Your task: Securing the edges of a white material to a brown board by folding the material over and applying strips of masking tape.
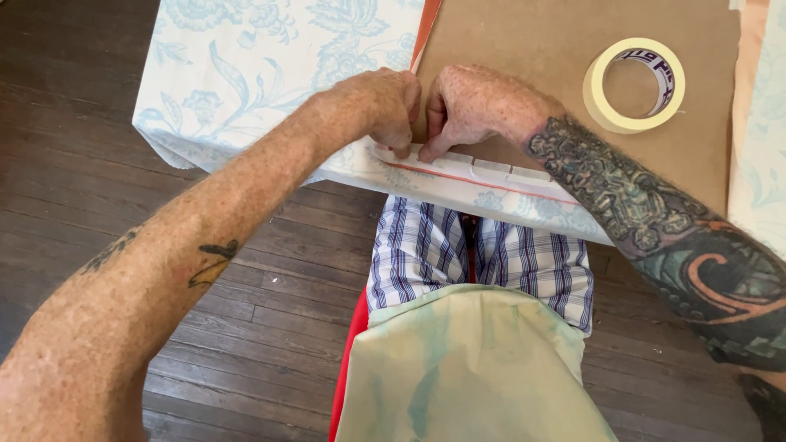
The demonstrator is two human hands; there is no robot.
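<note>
My left hand [372, 105] and my right hand [471, 106] meet at the near edge of a brown board [532, 49]. Both pinch and press a strip of pale tape pieces [483, 166] along that edge, fingertips curled down onto it. The strip runs to the right in short segments over the board's orange rim. A roll of cream masking tape [634, 84] lies flat on the board, to the right of my right hand. The fingertips hide the exact spot they press.
A white cloth with a pale blue flower print [246, 65] covers the table under the board. Dark wooden floorboards [98, 164] lie to the left and below. My lap, in plaid shorts and a pale green apron [475, 360], sits against the table edge.
</note>
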